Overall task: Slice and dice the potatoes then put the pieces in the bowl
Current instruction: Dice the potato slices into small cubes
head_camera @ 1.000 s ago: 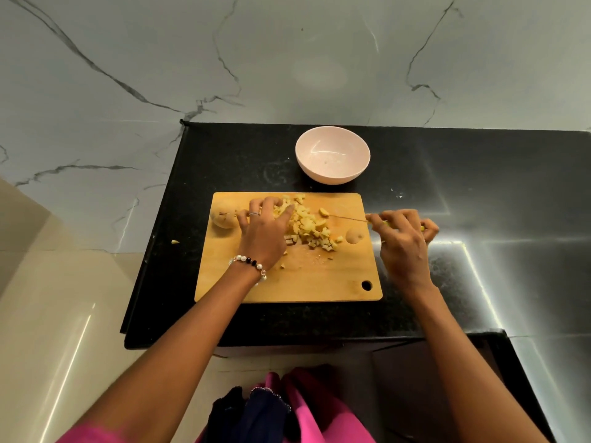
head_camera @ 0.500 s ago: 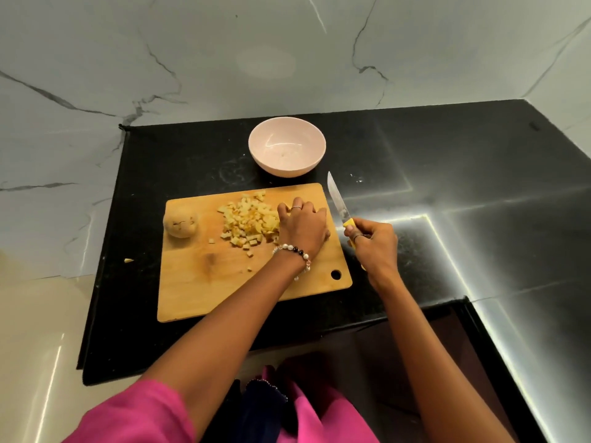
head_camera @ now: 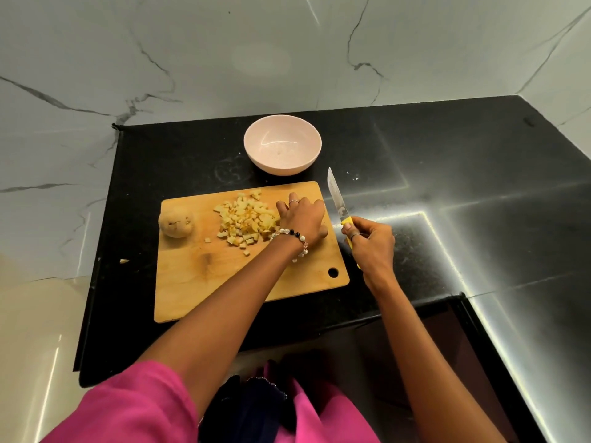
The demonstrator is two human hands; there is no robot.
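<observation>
The diced potato pieces (head_camera: 248,220) sit in a loose heap in the middle of the wooden cutting board (head_camera: 204,282), and the left hand (head_camera: 302,219) rests right at the heap's right edge, touching the nearest cubes. Fingers curl down onto the board there, and something rounded peeks out beside the thumb, though whether the hand actually grips anything under the palm cannot be told from here. A beaded bracelet (head_camera: 292,236) circles that wrist, and a ring shows on one finger.

Counting up: one heap of dice, too many cubes to number, with a few strays below it on the board. One whole potato (head_camera: 176,223), unpeeled, sits at the board's left edge, well apart from the hand. One stray scrap (head_camera: 124,261) lies off the board on the black counter (head_camera: 447,174) to the left. One pink bowl (head_camera: 282,144) stands just beyond the board's far edge, nothing in it.

Over to the right hand (head_camera: 372,247): it is just off the board's right edge, fingers wrapped firmly round the yellow handle of one knife (head_camera: 335,198). The blade points away toward the wall, tip near the bowl's right side, lying beside the board rather than over it.
</observation>
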